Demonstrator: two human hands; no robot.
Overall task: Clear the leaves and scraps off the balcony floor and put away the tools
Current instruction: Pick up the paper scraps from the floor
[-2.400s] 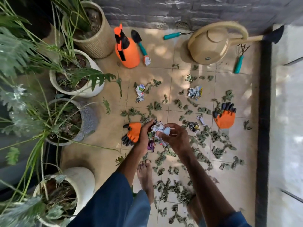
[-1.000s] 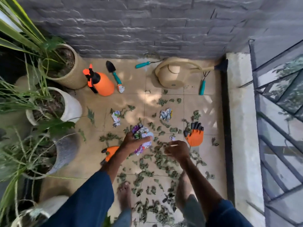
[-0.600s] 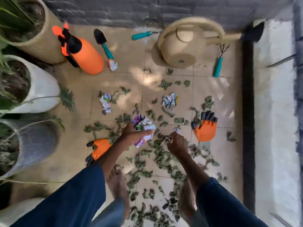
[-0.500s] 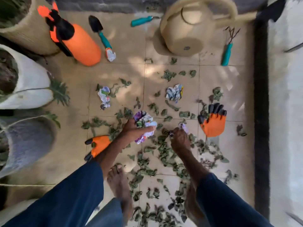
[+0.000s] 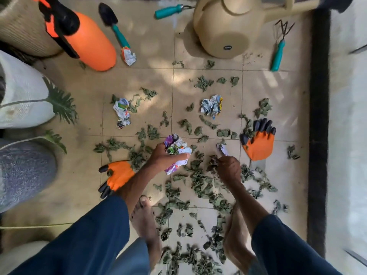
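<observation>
My left hand grips a bundle of crumpled paper scraps just above the tiled floor. My right hand is down among the dry green leaves, its fingers curled on a small dark scrap, with a small white scrap lying just beyond it. More crumpled papers lie at the left, the middle and by the trowel. Two orange gloves lie left and right of my hands.
Along the far wall stand an orange sprayer, a trowel, a teal-handled tool, a beige watering can and a hand rake. Plant pots line the left. A dark sill bounds the right. My bare feet stand among leaves.
I have bent lower over the floor. My right hand left the bundle and went down into the leaves, closing on a small scrap. My left hand kept the paper bundle.
</observation>
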